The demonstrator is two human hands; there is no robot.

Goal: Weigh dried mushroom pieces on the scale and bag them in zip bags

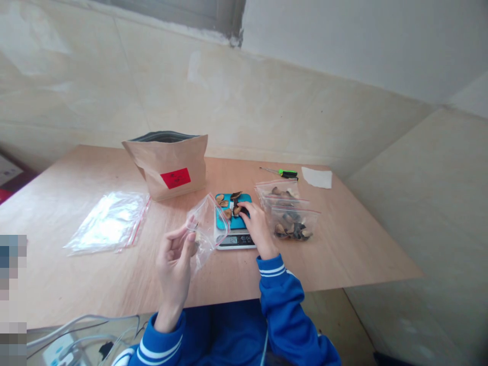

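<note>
My left hand (178, 254) grips a clear zip bag (208, 239) between thumb and fingers; its mouth faces right, and something small and dark shows inside near my fingertips. My right hand (256, 226) is over the kitchen scale (237, 240), its fingers closed on a curled dried brown piece (237, 209). Several more dried brown pieces (221, 200) lie on the scale's blue platform (233, 223). The scale's display shows digits. My right fingertips partly hide the piece that they pinch.
An open brown paper pouch (168, 168) with a red label stands back left. Flat clear zip bags (110, 221) lie left. Filled zip bags (293, 226) lie right of the scale. Behind them are a green-black screwdriver (284, 173) and white paper (317, 178). Cables (95, 317) hang below the table's front-left edge.
</note>
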